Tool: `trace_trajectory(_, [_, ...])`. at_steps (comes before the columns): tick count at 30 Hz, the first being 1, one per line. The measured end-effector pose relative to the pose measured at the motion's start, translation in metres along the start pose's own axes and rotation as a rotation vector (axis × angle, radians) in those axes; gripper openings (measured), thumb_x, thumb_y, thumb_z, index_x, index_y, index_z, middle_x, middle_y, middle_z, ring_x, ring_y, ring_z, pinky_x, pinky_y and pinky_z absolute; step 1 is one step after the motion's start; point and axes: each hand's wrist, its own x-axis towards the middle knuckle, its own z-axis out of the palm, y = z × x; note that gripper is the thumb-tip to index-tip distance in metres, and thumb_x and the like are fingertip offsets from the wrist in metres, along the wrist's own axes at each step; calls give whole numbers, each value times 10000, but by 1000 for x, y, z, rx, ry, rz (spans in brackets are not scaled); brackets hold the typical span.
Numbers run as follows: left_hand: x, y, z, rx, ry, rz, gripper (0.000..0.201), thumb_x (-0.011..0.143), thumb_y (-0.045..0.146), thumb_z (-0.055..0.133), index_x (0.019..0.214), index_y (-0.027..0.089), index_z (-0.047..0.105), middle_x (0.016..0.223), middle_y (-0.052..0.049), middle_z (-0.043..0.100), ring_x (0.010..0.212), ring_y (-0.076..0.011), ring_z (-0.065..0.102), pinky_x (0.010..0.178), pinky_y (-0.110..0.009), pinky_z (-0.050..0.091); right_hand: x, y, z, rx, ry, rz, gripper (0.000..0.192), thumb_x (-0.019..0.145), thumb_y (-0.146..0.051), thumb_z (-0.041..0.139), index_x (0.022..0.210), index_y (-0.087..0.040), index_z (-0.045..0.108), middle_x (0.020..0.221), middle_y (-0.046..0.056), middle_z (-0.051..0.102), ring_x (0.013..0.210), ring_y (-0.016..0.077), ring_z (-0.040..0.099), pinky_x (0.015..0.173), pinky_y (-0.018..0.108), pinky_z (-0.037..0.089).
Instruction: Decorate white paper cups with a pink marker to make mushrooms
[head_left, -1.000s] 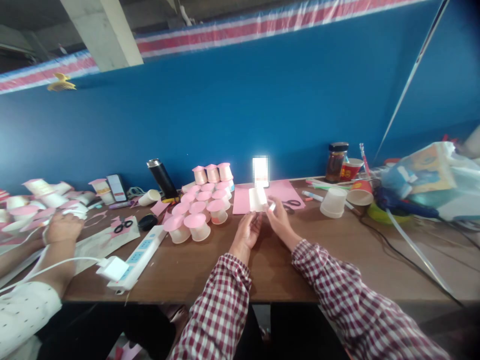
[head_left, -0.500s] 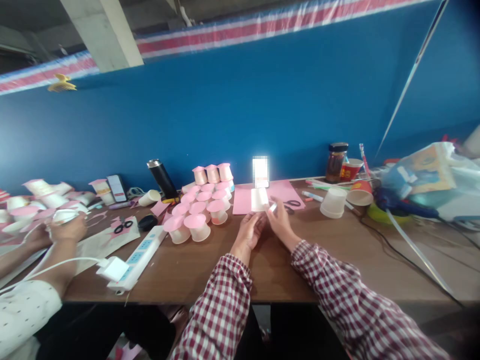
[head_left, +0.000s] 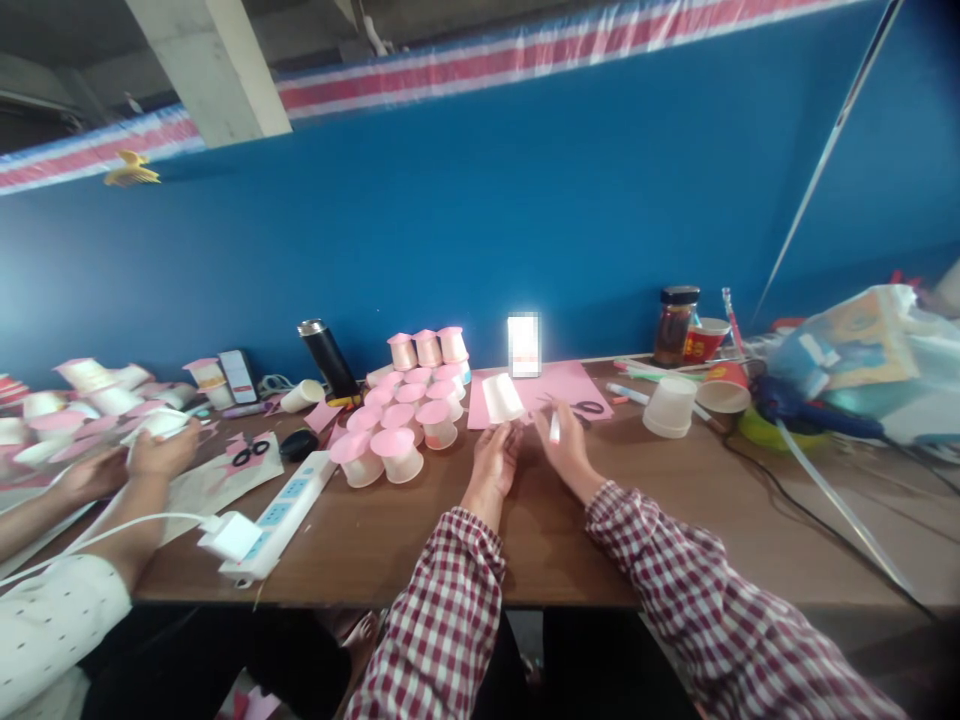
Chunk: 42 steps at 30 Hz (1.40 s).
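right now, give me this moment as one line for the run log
left hand: holds white cup tilted | right hand: holds small white stick | under them: pink sheet, scissors | left of them: pink-topped cups | table

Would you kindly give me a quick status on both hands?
Left hand holds paper cup. Right hand grips small white stick. Scissors on pink sheet just beyond.
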Motion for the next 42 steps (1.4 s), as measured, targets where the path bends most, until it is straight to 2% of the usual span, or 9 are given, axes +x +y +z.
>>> trace_trajectory(3, [3, 0, -2, 0, 46, 45, 59, 739, 130, 672, 742, 147, 616, 771, -22, 697, 762, -101, 666, 787, -205, 499, -3, -5, -1, -2, -77, -40, 237, 785, -432, 587, 771, -205, 521, 747, 62, 638, 720, 227, 620, 713, 375, 500])
trace_trajectory(9, [3, 0, -2, 32, 58, 43, 39, 754, 161, 654, 775, 139, 630, 793, -37, 693, 729, -117, 659, 748, -224, 496, -8, -7, -1, 68, -229, -48, 249, 751, -402, 648, 830, -207, 515, 779, 33, 659, 683, 195, 639, 639, 321, 503])
trace_trajectory(15, [5, 0, -4, 11, 79, 62, 35, 767, 144, 640, 743, 146, 615, 788, -35, 697, 782, -122, 671, 807, -237, 502, -5, -8, 0, 51, -183, -66, 219, 790, -407, 589, 822, -198, 530, 795, 69, 663, 746, 224, 642, 698, 354, 500])
trace_trajectory(21, [6, 0, -4, -10, 103, 72, 58, 748, 115, 657, 729, 131, 604, 776, -43, 702, 778, -122, 679, 838, -247, 506, -4, -2, 0, 2, -125, -49, 153, 846, -339, 491, 830, -197, 545, 768, 70, 660, 724, 221, 638, 688, 354, 499])
trace_trajectory(24, [5, 0, -3, -12, 111, 66, 78, 735, 113, 674, 719, 129, 600, 759, -43, 702, 754, -118, 678, 828, -245, 508, -4, -1, -1, -4, -131, -52, 134, 838, -321, 504, 869, -199, 550, 831, 82, 681, 786, 230, 659, 723, 360, 506])
trace_trajectory(27, [4, 1, -2, -5, 108, 54, 70, 745, 117, 665, 715, 140, 606, 758, -36, 705, 757, -116, 677, 814, -233, 506, -5, -2, 0, 4, -176, -60, 173, 800, -330, 571, 915, -203, 547, 903, 85, 697, 838, 235, 675, 736, 355, 514])
trace_trajectory(30, [4, 1, -2, 4, 104, 46, 54, 755, 125, 657, 727, 148, 616, 764, -30, 703, 765, -117, 676, 815, -232, 501, -6, -3, 1, -2, -211, -51, 187, 794, -328, 581, 932, -205, 552, 835, 62, 701, 766, 226, 681, 681, 337, 516])
trace_trajectory(37, [3, 0, -2, -8, 113, 44, 89, 726, 136, 690, 714, 137, 602, 752, -27, 694, 749, -116, 673, 802, -230, 502, -5, 0, 1, -65, -157, -3, 196, 820, -295, 501, 973, -192, 569, 739, 45, 671, 655, 218, 645, 630, 337, 500])
trace_trajectory(42, [1, 1, -2, -10, 95, 36, 71, 722, 109, 686, 740, 117, 617, 756, -54, 703, 724, -125, 678, 730, -224, 523, -6, 5, 2, -73, -140, -22, 317, 797, -205, 478, 1106, -198, 547, 757, 52, 669, 711, 235, 652, 707, 361, 505])
